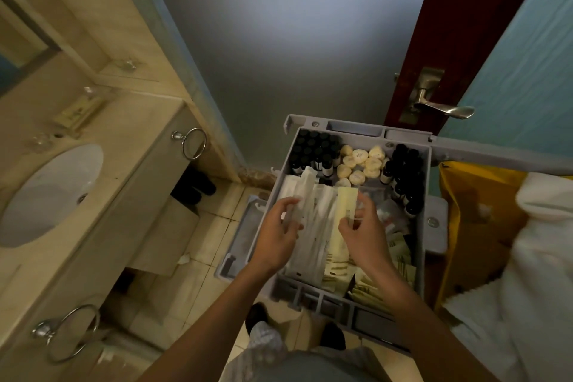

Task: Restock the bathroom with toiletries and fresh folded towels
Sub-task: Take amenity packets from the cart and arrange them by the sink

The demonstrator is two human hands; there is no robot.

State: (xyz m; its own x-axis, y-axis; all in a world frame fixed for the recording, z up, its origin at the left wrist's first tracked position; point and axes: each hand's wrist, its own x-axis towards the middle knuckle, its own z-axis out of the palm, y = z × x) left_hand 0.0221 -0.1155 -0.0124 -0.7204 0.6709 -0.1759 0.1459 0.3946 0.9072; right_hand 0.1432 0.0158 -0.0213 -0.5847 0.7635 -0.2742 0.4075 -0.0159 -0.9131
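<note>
Both hands sort toiletry sachets in a grey plastic cart tray [425,195] at the bathroom door.

Head view: the left hand [277,229] curls its fingers round a long white paper sachet [305,195], somewhat blurred, and the right hand [367,234] pinches the near end of a flat pale-yellow sachet [345,200]. Both sachets stand among others in the tray's middle. Small dark bottles [313,152] and round cream soaps [364,161] fill the tray's far compartments. White towels [542,257] lie beside a yellow bag [471,211] on the right. A white oval sink [52,192] sits well apart on the left.
</note>
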